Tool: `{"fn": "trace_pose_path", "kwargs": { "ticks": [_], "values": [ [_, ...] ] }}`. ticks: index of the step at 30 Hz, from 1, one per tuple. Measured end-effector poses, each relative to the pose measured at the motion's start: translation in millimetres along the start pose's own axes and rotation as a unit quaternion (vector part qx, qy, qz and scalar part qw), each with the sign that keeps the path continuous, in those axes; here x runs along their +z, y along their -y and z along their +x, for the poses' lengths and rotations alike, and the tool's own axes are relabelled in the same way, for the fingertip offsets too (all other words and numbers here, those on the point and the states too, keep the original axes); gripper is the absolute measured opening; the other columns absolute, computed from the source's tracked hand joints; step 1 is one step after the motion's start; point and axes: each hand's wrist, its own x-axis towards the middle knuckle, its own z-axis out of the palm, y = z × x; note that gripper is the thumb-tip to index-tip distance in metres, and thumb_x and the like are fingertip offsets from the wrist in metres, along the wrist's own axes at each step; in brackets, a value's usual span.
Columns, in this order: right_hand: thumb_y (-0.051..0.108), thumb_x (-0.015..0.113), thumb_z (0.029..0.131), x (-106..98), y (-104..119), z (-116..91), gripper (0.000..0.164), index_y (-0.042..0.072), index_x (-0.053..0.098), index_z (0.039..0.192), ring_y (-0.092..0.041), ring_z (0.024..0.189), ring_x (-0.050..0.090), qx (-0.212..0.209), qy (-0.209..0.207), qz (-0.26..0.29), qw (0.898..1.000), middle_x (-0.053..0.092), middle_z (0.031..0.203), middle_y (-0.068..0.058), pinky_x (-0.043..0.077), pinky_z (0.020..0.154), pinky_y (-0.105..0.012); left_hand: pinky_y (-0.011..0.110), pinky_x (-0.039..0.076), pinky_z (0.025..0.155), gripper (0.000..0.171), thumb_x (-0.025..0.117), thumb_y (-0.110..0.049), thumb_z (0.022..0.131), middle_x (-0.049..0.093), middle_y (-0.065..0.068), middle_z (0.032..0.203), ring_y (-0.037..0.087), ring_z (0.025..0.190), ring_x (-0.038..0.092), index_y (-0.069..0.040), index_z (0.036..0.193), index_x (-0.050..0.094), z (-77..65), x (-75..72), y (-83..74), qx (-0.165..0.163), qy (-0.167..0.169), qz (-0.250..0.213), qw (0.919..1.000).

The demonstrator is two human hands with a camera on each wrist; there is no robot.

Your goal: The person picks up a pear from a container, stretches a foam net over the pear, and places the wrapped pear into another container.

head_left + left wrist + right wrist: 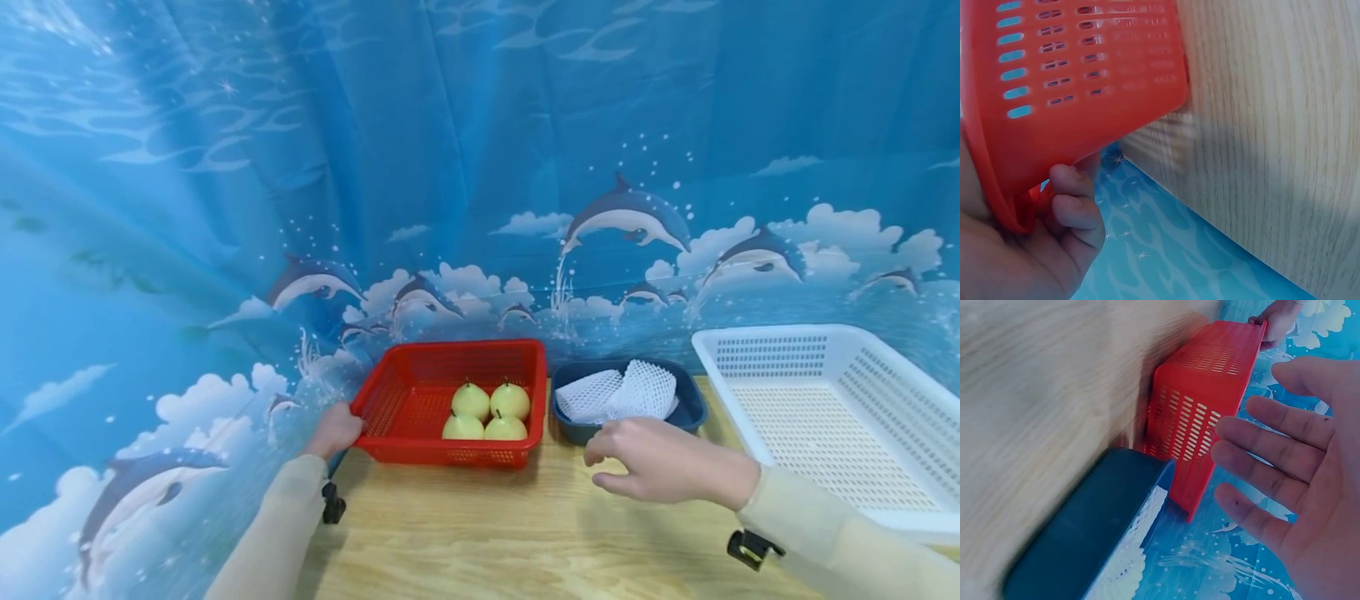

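My left hand (337, 430) grips the left end of a red plastic basket (450, 454), its fingers curled round the rim in the left wrist view. Several pale yellow-green pears (471, 402) with short stems sit in the basket's right half. My right hand (660, 460) is in the air in front of a dark blue bin (573, 432), holding nothing; its fingers are spread and loosely bent in the right wrist view. White foam net sleeves (643, 390) lie in that bin, partly overlapped by the hand in the head view.
A large white slotted basket (757, 425) stands at the right. All three containers rest on a light wooden table (465, 533), whose left edge passes under my left arm. A blue curtain (465, 167) printed with dolphins hangs behind and to the left.
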Motion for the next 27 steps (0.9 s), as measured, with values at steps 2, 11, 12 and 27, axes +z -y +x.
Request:
{"fn": "trace_pose_path", "kwargs": {
  "ticks": [2, 11, 12, 27],
  "values": [
    [0.03, 0.066, 0.096, -1, -1, 7, 0.016, 0.024, 0.075, 0.108, -0.008, 0.095, 0.067, -0.002, 0.001, -0.002, 1.0, 0.072, 0.102, 0.012, 0.058, 0.08, -0.033, 0.03, 0.044, 0.056, 0.021, 0.048, -0.002, 0.089, 0.06, 0.009, 0.074, 0.018, 0.06, 0.053, 0.009, 0.1, 0.063, 0.2, 0.5, -0.8, -0.002, -0.004, 0.003, 1.0],
    [0.028, 0.066, 0.096, -9, -10, 58, 0.022, 0.021, 0.073, 0.116, -0.01, 0.104, 0.066, 0.019, 0.019, 0.023, 0.999, 0.072, 0.111, 0.007, 0.056, 0.089, -0.036, 0.03, 0.044, 0.055, 0.022, 0.044, -0.003, 0.09, 0.058, 0.008, 0.072, 0.018, 0.06, 0.053, 0.008, 0.096, 0.062, -1.0, 0.8, -2.6, -0.006, -0.012, 0.012, 0.9998],
    [0.029, 0.066, 0.097, -10, -11, 65, 0.024, 0.02, 0.072, 0.118, -0.011, 0.106, 0.065, 0.025, 0.025, 0.031, 0.999, 0.071, 0.114, 0.007, 0.055, 0.091, -0.037, 0.03, 0.044, 0.055, 0.022, 0.043, -0.003, 0.09, 0.058, 0.008, 0.073, 0.019, 0.061, 0.053, 0.008, 0.096, 0.061, -1.5, 0.7, -3.5, -0.004, -0.011, 0.016, 0.9998],
    [0.036, 0.069, 0.093, -21, -16, 159, 0.049, 0.017, 0.058, 0.138, -0.019, 0.116, 0.058, 0.086, 0.13, 0.083, 0.984, 0.062, 0.131, -0.002, 0.052, 0.096, -0.041, 0.03, 0.042, 0.054, 0.018, 0.043, -0.004, 0.091, 0.054, 0.007, 0.069, 0.018, 0.058, 0.05, -0.001, 0.081, 0.058, 4.5, -0.3, -0.5, 0.009, 0.006, 0.067, 0.9977]
  ]
}}
